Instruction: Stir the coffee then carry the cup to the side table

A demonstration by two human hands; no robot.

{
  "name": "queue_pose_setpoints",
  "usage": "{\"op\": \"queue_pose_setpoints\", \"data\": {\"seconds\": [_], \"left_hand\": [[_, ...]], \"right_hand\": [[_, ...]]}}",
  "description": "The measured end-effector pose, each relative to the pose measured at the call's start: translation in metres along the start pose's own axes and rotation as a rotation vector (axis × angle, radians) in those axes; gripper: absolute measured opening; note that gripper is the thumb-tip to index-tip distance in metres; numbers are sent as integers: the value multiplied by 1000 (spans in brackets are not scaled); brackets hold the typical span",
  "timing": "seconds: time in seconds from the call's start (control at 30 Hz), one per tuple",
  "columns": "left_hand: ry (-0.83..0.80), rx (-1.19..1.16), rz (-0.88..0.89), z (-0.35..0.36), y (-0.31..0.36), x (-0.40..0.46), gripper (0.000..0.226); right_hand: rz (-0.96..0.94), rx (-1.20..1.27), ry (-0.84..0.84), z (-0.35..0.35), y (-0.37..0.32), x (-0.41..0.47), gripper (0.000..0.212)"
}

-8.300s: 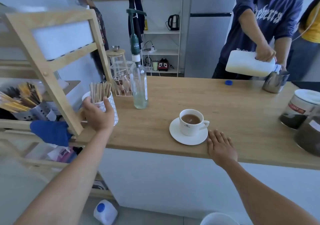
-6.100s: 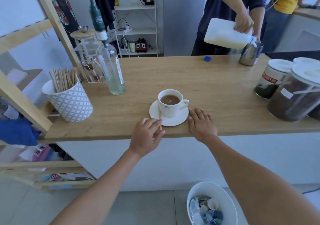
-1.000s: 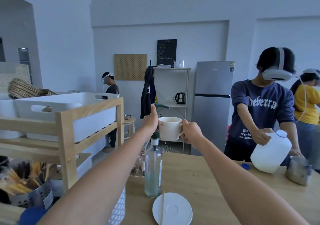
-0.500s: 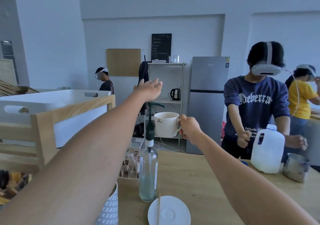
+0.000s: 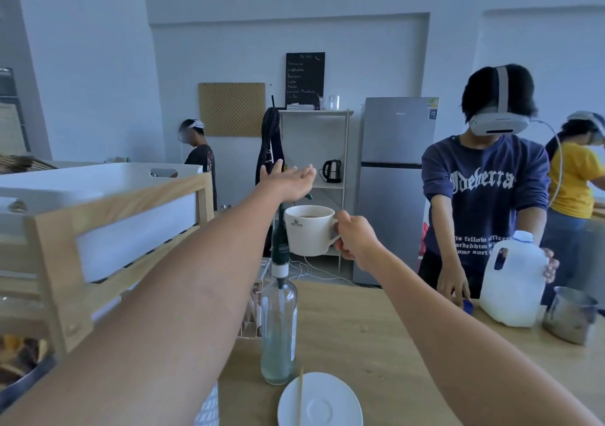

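The right hand (image 5: 355,240) holds the white round coffee cup (image 5: 309,230) by its handle, high above the tabletop (image 5: 360,330), the left hand (image 5: 288,181) has wide empty fingers, so carrying it level to the side table seems next.

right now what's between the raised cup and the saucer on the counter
In the head view, the glass pump bottle stands between the cup, held by the right hand, and the saucer.
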State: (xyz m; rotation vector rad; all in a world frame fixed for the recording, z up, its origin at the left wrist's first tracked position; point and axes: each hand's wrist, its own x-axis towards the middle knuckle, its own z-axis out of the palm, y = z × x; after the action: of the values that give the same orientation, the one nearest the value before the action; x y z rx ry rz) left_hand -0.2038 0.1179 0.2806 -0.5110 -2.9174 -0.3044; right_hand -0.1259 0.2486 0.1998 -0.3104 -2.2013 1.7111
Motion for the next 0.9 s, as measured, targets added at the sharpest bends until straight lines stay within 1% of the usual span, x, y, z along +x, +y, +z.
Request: {"op": "queue_pose_setpoints", "data": {"seconds": [0.2, 0.33, 0.5, 0.67, 0.73, 0.8, 0.9], "left_hand": [[0, -54, 25, -1, 12, -2, 59], [-25, -142, -30, 2, 9, -12, 59], [-46, -230, -104, 18, 4, -11, 70], [-54, -292, -97, 33, -5, -3, 66], [-54, -314, -134, 35, -5, -3, 73], [-59, -335, -184, 35, -5, -3, 85], [-65, -341, -200, 33, -2, -5, 86]], "right_hand": [[-16, 32, 33, -9, -2, 3, 37], [-40, 31, 24, -8, -4, 3, 36], [-32, 5, 25, -8, 4, 3, 36], [-6, -19, 43, -6, 21, 3, 38], [-6, -32, 49, -6, 25, 2, 36], [-8, -38, 51, -5, 28, 1, 34], [-11, -38, 56, -4, 29, 0, 35]]}}
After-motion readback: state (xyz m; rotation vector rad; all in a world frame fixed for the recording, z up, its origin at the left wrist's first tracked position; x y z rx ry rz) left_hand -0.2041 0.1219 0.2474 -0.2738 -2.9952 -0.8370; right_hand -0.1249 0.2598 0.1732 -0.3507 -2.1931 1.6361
